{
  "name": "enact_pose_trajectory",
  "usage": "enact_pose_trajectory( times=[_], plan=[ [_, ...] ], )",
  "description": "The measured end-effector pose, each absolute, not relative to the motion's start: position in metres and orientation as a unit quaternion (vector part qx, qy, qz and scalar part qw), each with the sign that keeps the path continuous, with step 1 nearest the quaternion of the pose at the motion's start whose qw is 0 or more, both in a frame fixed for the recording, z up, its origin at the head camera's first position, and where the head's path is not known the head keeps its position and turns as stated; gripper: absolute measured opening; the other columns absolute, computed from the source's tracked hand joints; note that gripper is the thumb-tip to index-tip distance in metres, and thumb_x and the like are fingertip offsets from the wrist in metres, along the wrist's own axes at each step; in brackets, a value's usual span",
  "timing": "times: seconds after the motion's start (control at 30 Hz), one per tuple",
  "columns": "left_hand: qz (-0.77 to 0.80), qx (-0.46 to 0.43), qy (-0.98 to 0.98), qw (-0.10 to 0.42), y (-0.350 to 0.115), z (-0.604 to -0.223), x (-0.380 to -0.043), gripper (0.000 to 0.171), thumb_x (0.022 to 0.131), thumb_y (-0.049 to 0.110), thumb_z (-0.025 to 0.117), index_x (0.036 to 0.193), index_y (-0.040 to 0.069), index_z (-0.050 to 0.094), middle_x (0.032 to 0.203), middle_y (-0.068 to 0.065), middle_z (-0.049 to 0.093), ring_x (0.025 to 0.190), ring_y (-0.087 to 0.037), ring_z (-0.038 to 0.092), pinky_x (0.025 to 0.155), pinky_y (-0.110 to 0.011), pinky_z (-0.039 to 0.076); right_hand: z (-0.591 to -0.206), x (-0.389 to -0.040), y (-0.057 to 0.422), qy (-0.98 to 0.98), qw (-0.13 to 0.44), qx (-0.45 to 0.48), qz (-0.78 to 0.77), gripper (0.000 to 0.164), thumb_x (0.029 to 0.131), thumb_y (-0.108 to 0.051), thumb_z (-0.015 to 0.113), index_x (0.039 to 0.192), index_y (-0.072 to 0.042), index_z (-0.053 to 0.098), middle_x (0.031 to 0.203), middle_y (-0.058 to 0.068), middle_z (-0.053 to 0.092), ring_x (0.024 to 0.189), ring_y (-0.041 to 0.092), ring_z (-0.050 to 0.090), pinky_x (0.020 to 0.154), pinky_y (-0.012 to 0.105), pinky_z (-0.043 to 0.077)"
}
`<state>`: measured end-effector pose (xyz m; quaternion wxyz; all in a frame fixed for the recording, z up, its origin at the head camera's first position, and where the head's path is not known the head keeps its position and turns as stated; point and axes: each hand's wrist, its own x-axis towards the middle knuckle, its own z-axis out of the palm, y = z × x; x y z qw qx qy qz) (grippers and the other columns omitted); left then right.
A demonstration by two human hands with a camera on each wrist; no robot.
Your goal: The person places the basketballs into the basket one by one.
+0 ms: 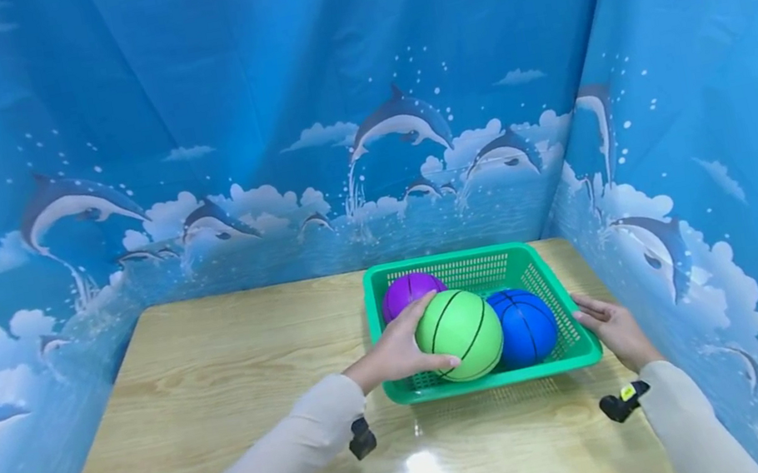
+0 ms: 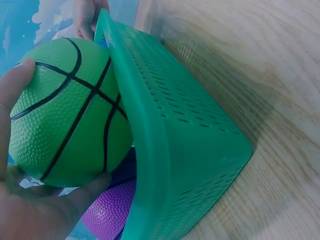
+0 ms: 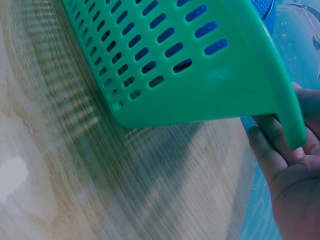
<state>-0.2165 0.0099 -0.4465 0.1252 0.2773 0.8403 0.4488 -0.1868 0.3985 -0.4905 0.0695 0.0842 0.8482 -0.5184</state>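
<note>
My left hand [image 1: 402,345] grips a green ball [image 1: 463,336] with black lines, its thumb and fingers spread around the left side. The ball is at the front of a green plastic basket [image 1: 481,383], above its rim in the left wrist view. Inside the basket, a purple ball [image 1: 409,288] sits at the back left and a blue ball [image 1: 528,326] at the right. My right hand [image 1: 616,330] holds the basket's right rim; the right wrist view has its fingers [image 3: 270,150] tucked beneath the overhanging edge. The green ball partly covers the other two.
The basket stands on a light wooden table [image 1: 241,362], near its back right corner. Blue cloth with printed dolphins [image 1: 400,119] hangs behind the table and at both sides. Small black cameras [image 1: 361,439] are worn at both wrists.
</note>
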Motion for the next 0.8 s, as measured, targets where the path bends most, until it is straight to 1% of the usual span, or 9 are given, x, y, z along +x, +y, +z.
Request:
enact_pose_trajectory(
  times=[0.17, 0.3, 0.43, 0.57, 0.63, 0.7, 0.8],
  plan=[
    [0.435, 0.288, 0.844, 0.124, 0.012, -0.45, -0.222, 0.113, 0.067, 0.046, 0.085, 0.155, 0.021, 0.018, 0.156, -0.005, 0.027, 0.138, -0.031, 0.034, 0.1, -0.052, 0.043, -0.491, -0.187, 0.398, 0.848, 0.068, 0.084, -0.519, 0.061, 0.101, -0.036, 0.048, 0.151, -0.007, 0.028, 0.149, 0.022, 0.034, 0.137, 0.037, 0.032, 0.11, 0.049, 0.031],
    [0.429, 0.295, 0.843, 0.138, 0.011, -0.452, -0.226, 0.111, 0.069, 0.045, 0.084, 0.155, 0.022, 0.019, 0.156, -0.003, 0.028, 0.139, -0.029, 0.032, 0.105, -0.052, 0.039, -0.49, -0.186, 0.398, 0.848, 0.067, 0.083, -0.519, 0.061, 0.101, -0.036, 0.048, 0.151, -0.007, 0.028, 0.149, 0.022, 0.034, 0.137, 0.037, 0.032, 0.11, 0.049, 0.031],
    [0.419, 0.302, 0.843, 0.148, 0.005, -0.455, -0.231, 0.102, 0.072, 0.035, 0.084, 0.153, 0.018, 0.024, 0.154, -0.005, 0.032, 0.14, -0.028, 0.031, 0.11, -0.051, 0.032, -0.489, -0.186, 0.397, 0.848, 0.063, 0.081, -0.52, 0.061, 0.101, -0.036, 0.047, 0.15, -0.006, 0.029, 0.148, 0.022, 0.035, 0.137, 0.036, 0.033, 0.11, 0.047, 0.031],
    [0.423, 0.313, 0.834, 0.164, -0.003, -0.456, -0.233, 0.097, 0.074, 0.022, 0.083, 0.152, 0.014, 0.026, 0.151, -0.009, 0.037, 0.136, -0.03, 0.038, 0.109, -0.05, 0.034, -0.489, -0.185, 0.397, 0.849, 0.064, 0.079, -0.518, 0.061, 0.101, -0.037, 0.047, 0.15, -0.006, 0.028, 0.148, 0.023, 0.034, 0.137, 0.037, 0.033, 0.11, 0.048, 0.032],
    [0.431, 0.317, 0.826, 0.177, -0.005, -0.455, -0.233, 0.097, 0.075, 0.019, 0.082, 0.153, 0.013, 0.024, 0.151, -0.01, 0.037, 0.134, -0.03, 0.04, 0.108, -0.05, 0.035, -0.489, -0.185, 0.397, 0.847, 0.067, 0.079, -0.521, 0.062, 0.1, -0.037, 0.047, 0.151, -0.006, 0.027, 0.149, 0.023, 0.033, 0.137, 0.038, 0.032, 0.11, 0.05, 0.031],
    [0.433, 0.319, 0.823, 0.185, -0.006, -0.452, -0.232, 0.098, 0.076, 0.021, 0.081, 0.154, 0.015, 0.022, 0.152, -0.01, 0.034, 0.136, -0.03, 0.037, 0.109, -0.051, 0.034, -0.488, -0.185, 0.397, 0.847, 0.069, 0.078, -0.522, 0.063, 0.1, -0.038, 0.047, 0.151, -0.007, 0.027, 0.149, 0.023, 0.032, 0.137, 0.039, 0.031, 0.111, 0.051, 0.03],
    [0.432, 0.312, 0.826, 0.186, -0.002, -0.446, -0.23, 0.1, 0.076, 0.032, 0.081, 0.155, 0.02, 0.019, 0.156, -0.008, 0.027, 0.141, -0.028, 0.029, 0.11, -0.053, 0.031, -0.488, -0.185, 0.397, 0.844, 0.069, 0.08, -0.525, 0.063, 0.1, -0.037, 0.048, 0.151, -0.007, 0.027, 0.15, 0.023, 0.032, 0.137, 0.039, 0.031, 0.111, 0.051, 0.03]
  ],
)
